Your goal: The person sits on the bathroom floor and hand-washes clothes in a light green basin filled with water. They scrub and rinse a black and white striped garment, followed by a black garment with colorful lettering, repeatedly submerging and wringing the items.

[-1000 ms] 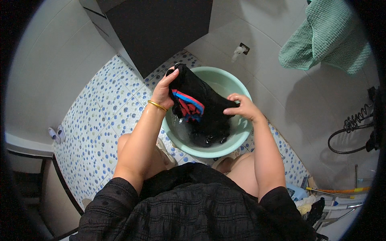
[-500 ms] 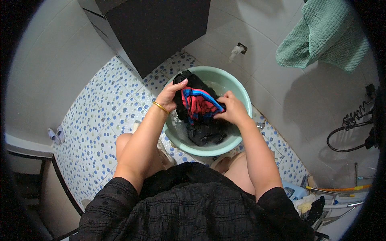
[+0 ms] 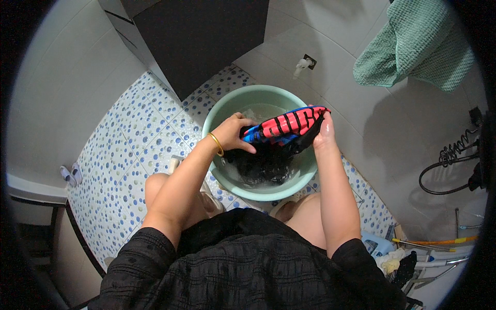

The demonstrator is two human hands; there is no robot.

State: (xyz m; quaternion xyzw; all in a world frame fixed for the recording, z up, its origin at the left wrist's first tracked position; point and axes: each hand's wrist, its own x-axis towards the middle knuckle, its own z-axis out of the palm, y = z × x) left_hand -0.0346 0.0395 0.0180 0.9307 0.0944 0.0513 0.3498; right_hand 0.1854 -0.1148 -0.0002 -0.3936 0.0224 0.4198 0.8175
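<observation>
Your left hand (image 3: 231, 133) and right hand (image 3: 324, 133) have their fingers (image 3: 243, 122) grasping opposite ends of the black garment (image 3: 262, 164), seemingly to stretch its red-and-blue panel (image 3: 288, 124) over the pale green basin (image 3: 264, 196), its near part in water (image 3: 268, 109).

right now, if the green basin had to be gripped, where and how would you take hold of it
I'd grip the green basin at opposite left and right points of its rim, coming down from outside. The round rim circles water and the black garment, so balanced holds should limit tipping. Both the left hand and right hand hold the garment now.
</observation>
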